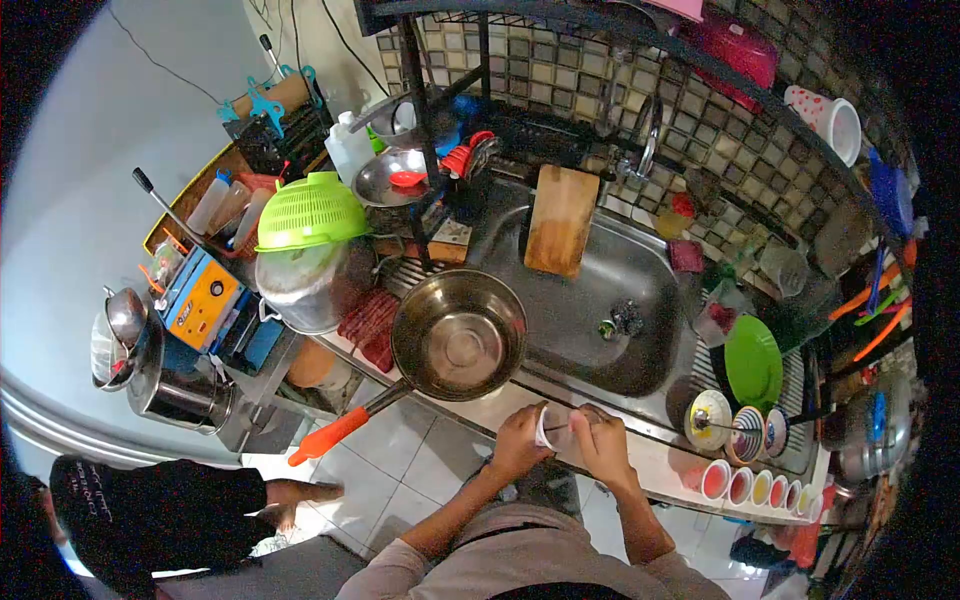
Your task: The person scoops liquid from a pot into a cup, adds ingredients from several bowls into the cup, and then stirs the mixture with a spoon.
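Observation:
My left hand (520, 442) is closed around one side of a small clear plastic cup (556, 428) with a whitish rim, held in front of my body at the counter's front edge. Closed at the cup's other side is my right hand (603, 448), its thumb on top. Whatever is inside the cup is too small to make out. Ahead and to the left rests a steel frying pan (462, 335) with an orange handle grip (328, 436) that juts over the floor. To the right stands a row of small cups (740, 487) with red and yellow contents.
A steel sink (640, 270) lies ahead, with a wooden cutting board (563, 220) across its left part. Bowls (708, 420) and a green plate (753, 362) sit right. A green colander (313, 212) tops a pot (315, 285). A person in black (160, 510) is at lower left.

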Tool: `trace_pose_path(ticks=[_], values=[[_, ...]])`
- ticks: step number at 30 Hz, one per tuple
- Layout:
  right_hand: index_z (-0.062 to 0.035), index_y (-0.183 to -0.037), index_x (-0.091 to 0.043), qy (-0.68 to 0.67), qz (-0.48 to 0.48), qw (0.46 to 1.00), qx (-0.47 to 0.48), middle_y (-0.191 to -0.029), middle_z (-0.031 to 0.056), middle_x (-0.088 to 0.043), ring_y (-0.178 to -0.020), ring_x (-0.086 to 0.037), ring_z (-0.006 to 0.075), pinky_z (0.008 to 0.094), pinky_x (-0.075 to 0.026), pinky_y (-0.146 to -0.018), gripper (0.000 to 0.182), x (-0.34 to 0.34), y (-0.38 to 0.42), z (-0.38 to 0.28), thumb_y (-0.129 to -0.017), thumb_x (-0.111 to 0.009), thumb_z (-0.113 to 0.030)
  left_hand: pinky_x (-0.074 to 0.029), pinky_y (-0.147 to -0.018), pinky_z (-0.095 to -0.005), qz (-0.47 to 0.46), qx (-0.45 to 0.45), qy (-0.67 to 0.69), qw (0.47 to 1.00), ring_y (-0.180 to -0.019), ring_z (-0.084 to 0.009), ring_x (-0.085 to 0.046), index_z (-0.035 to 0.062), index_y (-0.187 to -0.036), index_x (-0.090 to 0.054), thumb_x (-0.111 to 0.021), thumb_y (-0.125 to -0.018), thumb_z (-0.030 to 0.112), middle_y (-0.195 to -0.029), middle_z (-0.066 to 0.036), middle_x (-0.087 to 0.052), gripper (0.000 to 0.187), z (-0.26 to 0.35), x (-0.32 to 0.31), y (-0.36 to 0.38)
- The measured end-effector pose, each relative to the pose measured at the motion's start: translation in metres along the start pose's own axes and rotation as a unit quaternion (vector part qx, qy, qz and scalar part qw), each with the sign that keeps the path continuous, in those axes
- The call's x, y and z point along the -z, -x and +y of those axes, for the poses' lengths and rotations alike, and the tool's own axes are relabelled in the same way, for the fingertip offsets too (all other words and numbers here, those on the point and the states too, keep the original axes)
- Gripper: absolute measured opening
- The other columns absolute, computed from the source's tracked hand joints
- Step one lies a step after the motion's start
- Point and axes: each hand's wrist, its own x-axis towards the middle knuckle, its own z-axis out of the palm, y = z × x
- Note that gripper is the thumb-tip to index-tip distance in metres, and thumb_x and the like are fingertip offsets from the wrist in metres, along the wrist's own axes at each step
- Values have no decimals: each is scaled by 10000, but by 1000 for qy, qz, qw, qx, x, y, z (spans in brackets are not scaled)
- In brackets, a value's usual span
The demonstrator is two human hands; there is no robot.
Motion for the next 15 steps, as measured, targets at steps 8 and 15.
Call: trace_pose_path(ticks=[8,15], values=[[23,-646,-525,-17,69,996,46,-637,136,-529,-567,-521,267,316,-403,-543,292,-1,5,-6,-857,-424,-151,-438,-742,-386,27,-50,-2,998,-864,-327,-530,10,-1110,-430,-730,-479,148,-945,-154,-538,713,1,2,-1],[-14,-732,-561,-11,74,997,27,-725,154,-580,-637,-564,317,367,-447,-583,250,0,14,-6,-855,-419,-178,-438,-741,-391,29,-76,-4,997,-863,-331,-537,7,-1108,-430,-723,-517,197,-969,-166,-539,686,-10,-9,4]])
